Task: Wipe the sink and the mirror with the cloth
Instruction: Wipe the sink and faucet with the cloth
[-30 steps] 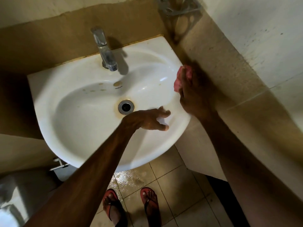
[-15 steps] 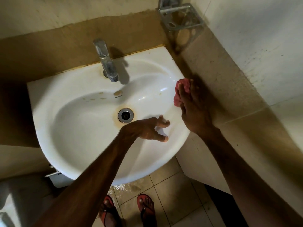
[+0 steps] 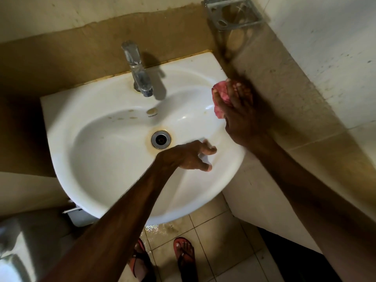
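A white wall-hung sink fills the middle of the view, with brown stains around its drain and below the tap. My right hand presses a pink cloth flat against the sink's right rim, next to the wall. My left hand rests inside the basin just right of the drain, fingers spread and holding nothing. No mirror is in view.
A chrome tap stands at the back of the sink. A metal holder is fixed in the wall corner above. The side wall runs close along the sink's right edge. My feet in red sandals stand on wet floor tiles.
My right hand and the pink cloth have stayed on the sink's right rim with only a slight shift. My left hand keeps its place in the basin. The camera tilted a little.
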